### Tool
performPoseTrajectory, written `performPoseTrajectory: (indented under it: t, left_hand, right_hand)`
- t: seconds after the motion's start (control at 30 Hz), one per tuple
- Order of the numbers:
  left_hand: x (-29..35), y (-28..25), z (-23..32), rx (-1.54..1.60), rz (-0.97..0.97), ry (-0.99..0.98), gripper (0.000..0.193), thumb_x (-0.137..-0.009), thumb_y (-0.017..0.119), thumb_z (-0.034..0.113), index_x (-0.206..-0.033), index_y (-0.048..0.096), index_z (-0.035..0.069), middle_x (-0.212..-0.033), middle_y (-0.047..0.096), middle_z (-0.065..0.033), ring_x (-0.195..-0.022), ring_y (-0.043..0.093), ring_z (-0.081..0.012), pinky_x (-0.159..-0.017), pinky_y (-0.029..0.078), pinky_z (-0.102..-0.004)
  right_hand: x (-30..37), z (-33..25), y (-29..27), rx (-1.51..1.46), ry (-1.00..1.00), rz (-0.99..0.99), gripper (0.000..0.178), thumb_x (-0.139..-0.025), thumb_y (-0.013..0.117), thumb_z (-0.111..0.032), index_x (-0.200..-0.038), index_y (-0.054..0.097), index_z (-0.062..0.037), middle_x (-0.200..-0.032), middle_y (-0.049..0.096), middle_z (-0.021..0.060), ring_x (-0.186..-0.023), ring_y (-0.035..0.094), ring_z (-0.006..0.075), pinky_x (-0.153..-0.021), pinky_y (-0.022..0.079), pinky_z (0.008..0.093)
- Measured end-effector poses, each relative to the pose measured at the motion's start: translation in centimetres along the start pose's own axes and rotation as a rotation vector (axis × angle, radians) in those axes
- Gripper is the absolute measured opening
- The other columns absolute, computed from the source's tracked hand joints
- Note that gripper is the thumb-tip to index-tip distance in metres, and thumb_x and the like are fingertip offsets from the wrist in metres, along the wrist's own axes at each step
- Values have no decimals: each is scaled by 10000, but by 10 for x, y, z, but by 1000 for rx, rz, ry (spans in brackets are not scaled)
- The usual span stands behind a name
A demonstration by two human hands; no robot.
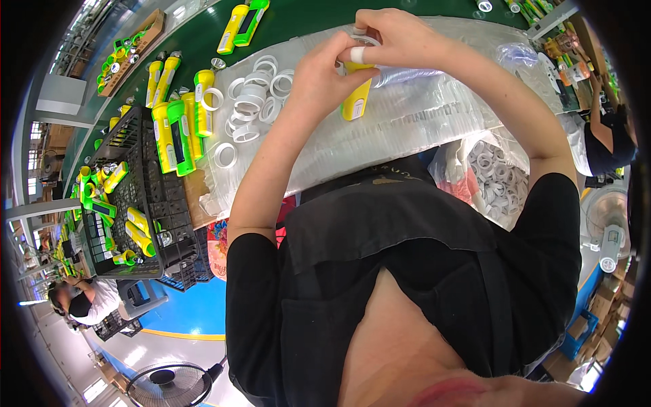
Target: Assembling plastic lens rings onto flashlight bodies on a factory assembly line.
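Observation:
Both hands meet over the covered work surface around a yellow flashlight [356, 103], its body slanting down below the fingers. My left hand [319, 76] is closed around its upper part. A pale ring [367, 40] sits at the flashlight's head, pinched by the fingers of my right hand [400, 37]. White wrapping circles one finger there. How far the ring is seated is hidden by the fingers. Left of my left forearm lies a loose pile of white rings [251, 98]. Beyond them are several yellow and green flashlights [178, 136], lying side by side.
A black crate [152, 183] with flashlights stands at the left. A bag of white rings [488, 173] sits below the surface's right edge. A stack of clear rings [407, 76] lies beyond my hands. Other people work at far left and right; a fan [169, 385] stands lower left.

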State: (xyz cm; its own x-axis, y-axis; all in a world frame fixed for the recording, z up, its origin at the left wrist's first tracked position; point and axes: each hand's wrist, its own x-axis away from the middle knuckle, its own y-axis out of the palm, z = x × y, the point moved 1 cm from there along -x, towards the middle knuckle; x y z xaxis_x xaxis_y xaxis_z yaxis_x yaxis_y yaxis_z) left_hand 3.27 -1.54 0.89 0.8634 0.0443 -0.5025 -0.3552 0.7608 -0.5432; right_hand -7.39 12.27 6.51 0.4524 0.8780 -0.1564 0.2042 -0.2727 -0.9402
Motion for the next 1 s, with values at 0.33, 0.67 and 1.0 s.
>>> performPoseTrajectory:
  t: [0.33, 0.67, 1.0]
  left_hand:
    - [10, -26, 9, 317, -335, 68, 1113, -659, 893, 271, -1511, 194, 118, -1296, 565, -183, -1175, 578, -302, -992, 452, -403]
    - [-108, -8, -116, -334, -248, -132, 582, -821, 687, 323, -1315, 448, 128, -927, 678, -199, -822, 659, -390, -689, 527, -454]
    - [-122, -69, -261, -1147, -176, -284, 722, -768, 746, 465, -1342, 450, 144, -896, 631, -171, -812, 668, -310, -685, 551, -415]
  right_hand:
    - [45, -17, -51, -415, -364, 297, 361, -920, 614, -237, -1210, 579, -24, -915, 590, 117, -748, 600, 247, -665, 486, 299]
    - [-98, 113, 60, -294, 185, 497, 378, -991, 330, -439, -1094, 571, -167, -883, 666, 163, -850, 631, 404, -727, 493, 471]
    - [-168, 285, 77, 239, 729, 463, 403, -934, 526, -457, -1075, 603, -88, -1085, 653, 137, -947, 645, 381, -769, 521, 477]
